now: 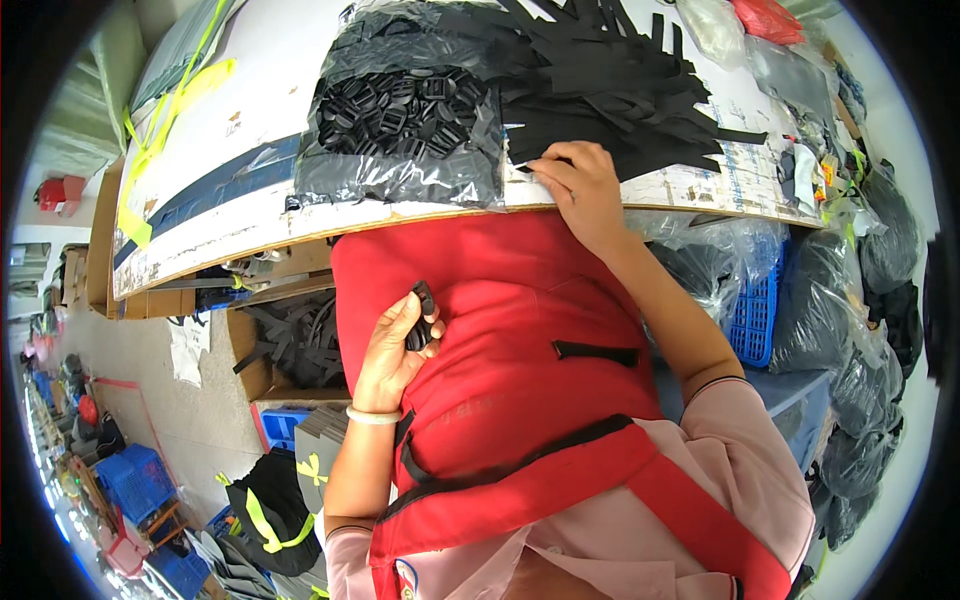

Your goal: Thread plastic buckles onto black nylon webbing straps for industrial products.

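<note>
In front of my red apron, my left hand (392, 345) is closed round a black plastic buckle (421, 302). My right hand (580, 185) reaches to the table's near edge, thumb and forefinger pinched on the end of a black webbing strap (526, 168). Just beyond that hand lies a large heap of cut black straps (610, 95). To its left, an opened black plastic bag (400, 180) holds a pile of loose black buckles (405, 112). The rest of the pinched strap cannot be told apart from the surroundings.
The white tabletop (250, 205) has a worn front edge. Neon yellow strips (150, 165) hang over its left side. Below it stands a cardboard box (250, 360) of black straps. A blue crate (757, 310) and filled plastic bags (830, 310) crowd the right.
</note>
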`<state>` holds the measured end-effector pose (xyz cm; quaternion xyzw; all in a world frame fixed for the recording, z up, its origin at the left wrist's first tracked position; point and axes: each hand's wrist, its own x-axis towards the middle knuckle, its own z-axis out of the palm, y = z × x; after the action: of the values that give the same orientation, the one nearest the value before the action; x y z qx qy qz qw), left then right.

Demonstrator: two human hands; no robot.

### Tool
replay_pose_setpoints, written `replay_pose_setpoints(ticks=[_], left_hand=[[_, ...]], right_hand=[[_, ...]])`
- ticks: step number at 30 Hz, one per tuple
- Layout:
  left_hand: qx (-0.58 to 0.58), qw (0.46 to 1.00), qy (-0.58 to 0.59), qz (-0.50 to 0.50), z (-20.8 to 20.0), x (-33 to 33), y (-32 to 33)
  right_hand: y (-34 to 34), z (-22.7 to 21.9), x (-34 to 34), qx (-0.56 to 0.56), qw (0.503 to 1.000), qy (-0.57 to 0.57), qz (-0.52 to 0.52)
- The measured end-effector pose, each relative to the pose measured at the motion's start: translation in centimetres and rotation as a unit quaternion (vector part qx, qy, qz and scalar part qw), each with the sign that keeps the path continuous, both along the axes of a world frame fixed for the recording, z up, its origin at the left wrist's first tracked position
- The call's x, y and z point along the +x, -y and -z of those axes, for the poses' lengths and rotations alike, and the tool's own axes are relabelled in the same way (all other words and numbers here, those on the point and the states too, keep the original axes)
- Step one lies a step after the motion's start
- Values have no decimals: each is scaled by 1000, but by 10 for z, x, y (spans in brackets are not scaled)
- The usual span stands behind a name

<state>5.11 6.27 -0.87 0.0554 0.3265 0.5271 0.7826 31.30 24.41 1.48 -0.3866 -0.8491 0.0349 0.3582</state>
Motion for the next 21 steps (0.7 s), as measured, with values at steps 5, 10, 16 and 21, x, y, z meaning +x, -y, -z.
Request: replay_pose_setpoints(ticks=[5, 10, 16, 21], left_hand=[[-5, 997, -70, 15, -5, 2, -4], [6, 996, -88, 9, -3, 7, -4], [-3, 996, -91, 6, -7, 6, -3], [32, 978, -204, 29, -10, 8, -1]], right_hand=[[10, -4, -25, -36, 998, -54, -19], [16, 20, -29, -84, 994, -65, 0], [5, 1, -26, -82, 983, -166, 8], [53, -92, -31, -8, 989, -135, -65]])
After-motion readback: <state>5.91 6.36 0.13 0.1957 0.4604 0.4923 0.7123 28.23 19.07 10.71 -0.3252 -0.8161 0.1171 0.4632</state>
